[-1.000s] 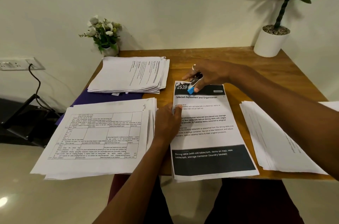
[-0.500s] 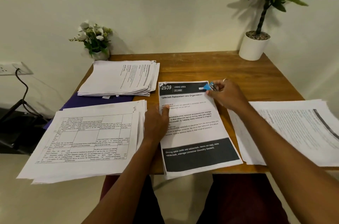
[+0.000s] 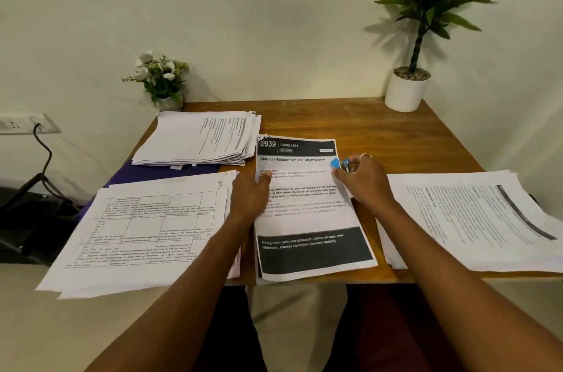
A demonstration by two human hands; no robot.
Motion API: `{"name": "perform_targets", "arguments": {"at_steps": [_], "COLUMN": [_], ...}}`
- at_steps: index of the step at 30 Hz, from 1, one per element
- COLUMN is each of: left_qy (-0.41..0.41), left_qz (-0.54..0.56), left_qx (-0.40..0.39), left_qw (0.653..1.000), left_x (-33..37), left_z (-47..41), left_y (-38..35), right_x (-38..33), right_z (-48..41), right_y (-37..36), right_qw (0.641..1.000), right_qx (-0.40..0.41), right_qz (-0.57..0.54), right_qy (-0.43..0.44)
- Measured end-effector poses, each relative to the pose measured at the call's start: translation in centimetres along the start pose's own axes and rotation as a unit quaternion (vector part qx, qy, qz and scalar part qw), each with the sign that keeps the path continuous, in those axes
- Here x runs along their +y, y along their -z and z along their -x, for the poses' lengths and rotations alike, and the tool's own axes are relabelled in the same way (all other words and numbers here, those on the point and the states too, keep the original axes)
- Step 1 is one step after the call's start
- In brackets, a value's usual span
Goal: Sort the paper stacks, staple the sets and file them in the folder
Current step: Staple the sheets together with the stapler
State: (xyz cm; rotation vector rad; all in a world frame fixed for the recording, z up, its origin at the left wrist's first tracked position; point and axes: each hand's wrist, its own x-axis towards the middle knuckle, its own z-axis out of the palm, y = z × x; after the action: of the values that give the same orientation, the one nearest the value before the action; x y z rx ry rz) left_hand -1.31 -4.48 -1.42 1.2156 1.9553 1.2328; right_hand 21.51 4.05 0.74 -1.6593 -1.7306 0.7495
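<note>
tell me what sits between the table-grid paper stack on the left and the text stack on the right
In the head view, the stapled set headed 2939 Dining Area, with both hands on it.

Purple folder (image 3: 158, 172) mostly hidden under paper stacks (image 3: 198, 140).

Likely home office, desk (image 3: 380, 128), paper stacks (image 3: 198, 140)
</note>
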Motion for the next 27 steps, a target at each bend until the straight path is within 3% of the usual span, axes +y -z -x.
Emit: {"name": "perform_targets", "arguments": {"at_steps": [11,15,21,25,27], "left_qy": [0.017,0.03,0.017,0.019,0.035], "left_qz": [0.007,-0.007,-0.037,-0.056,-0.093], "left_qx": [-0.018,-0.045,-0.04,-0.054,-0.08], "left_qw": [1.0,0.999,0.998,0.997,0.992], "left_x": [1.2,1.9,3.8,4.7,4.4], "left_z": [-1.9,-4.0,-6.1,-5.3,-4.3], "left_y": [0.9,-0.3,-2.0,-1.7,-1.3], "right_x": [0.0,-0.4,0.4,1.9,2.5], "right_z": [0.3,0.7,4.2,4.8,4.7], "right_y": [0.4,1.0,-1.5,-3.0,-3.2], "right_qw": [0.998,0.999,0.992,0.985,0.991], "right_qx": [0.04,0.027,-0.051,-0.049,-0.053], "right_qz": [0.043,0.032,0.067,0.118,0.082], "right_qy": [-0.012,-0.003,0.095,0.112,0.097]}}
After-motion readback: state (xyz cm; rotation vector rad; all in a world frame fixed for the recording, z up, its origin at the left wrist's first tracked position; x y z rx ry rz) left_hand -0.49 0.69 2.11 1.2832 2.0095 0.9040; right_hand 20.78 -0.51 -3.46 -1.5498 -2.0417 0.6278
